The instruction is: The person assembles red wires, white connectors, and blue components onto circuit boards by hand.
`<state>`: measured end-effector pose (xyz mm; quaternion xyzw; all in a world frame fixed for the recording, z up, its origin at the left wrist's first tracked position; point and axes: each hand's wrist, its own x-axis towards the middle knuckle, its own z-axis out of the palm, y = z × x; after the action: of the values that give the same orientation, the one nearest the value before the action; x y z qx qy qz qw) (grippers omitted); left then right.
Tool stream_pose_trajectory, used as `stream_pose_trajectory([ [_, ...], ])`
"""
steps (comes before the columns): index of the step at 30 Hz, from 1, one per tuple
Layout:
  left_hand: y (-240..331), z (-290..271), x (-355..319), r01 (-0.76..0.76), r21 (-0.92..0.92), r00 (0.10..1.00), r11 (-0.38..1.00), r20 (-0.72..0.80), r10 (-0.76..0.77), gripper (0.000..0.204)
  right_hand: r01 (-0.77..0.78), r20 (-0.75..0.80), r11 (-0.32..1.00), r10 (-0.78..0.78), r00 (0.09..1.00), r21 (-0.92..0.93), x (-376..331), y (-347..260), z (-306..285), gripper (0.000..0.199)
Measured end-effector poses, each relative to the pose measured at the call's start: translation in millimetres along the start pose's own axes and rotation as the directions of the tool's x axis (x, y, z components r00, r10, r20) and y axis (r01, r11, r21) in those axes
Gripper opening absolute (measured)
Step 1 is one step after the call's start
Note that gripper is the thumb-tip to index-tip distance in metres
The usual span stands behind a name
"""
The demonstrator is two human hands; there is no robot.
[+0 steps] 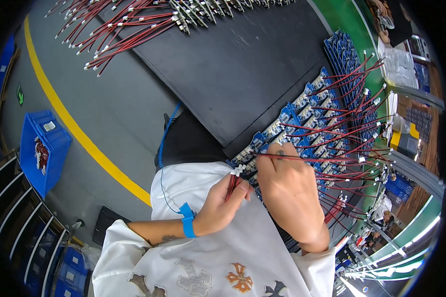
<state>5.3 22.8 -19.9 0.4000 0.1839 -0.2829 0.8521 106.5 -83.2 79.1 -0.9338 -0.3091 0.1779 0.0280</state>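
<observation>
wires [232, 184] fill the clasping left hand [221, 204]; right hand [288, 188] pinches one; blue bin [59, 151], label [49, 126] unreadable, holds red-and-white pieces [41, 156].

Small bundle of red-and-dark wires [233, 183] is sticking up from the left hand's [219, 210] curled fingers, white plugs [238, 170] clustering at its upper end. Blue circuit boards [309, 113] are lying in close slanting rows beyond and beside the right hand [290, 193], pale parts showing on top. Red-and-dark leads [327, 159] are fanning rightward, one crossing the right hand's fingers, many ending in white plugs.
</observation>
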Motion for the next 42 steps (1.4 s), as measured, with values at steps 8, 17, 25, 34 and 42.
stream_pose_trajectory([
  [8,1.8,-9.6,-9.0,-0.005,-0.018,0.999,1.0,0.049,0.006,0.021,0.193,-0.334,0.981,-0.175,0.926,0.023,-16.1,3.2,-1.4,0.033],
  [17,11.9,-5.5,-15.4,-0.084,-0.006,0.876,0.996,0.476,0.077,0.021,-0.081,0.08,-0.015,0.4,0.913,0.997,-69.0,-15.4,40.2,0.014],
  [25,-3.5,11.8,-11.3,-0.414,-0.034,0.91,0.909,-0.052,0.412,0.033,0.399,-0.376,0.121,0.65,0.66,0.909,-91.5,-18.0,47.7,0.009],
  [34,2.3,-2.8,-16.7,-0.233,-0.063,0.972,0.97,0.022,0.235,0.032,-0.097,-0.348,0.905,0.256,0.902,0.415,-61.1,12.6,25.2,0.022],
  [42,1.2,-2.4,-14.9,-0.095,-0.045,0.995,0.995,0.023,0.096,0.031,-0.114,-0.275,0.972,0.169,0.946,0.204,-41.9,15.6,21.4,0.016],
])
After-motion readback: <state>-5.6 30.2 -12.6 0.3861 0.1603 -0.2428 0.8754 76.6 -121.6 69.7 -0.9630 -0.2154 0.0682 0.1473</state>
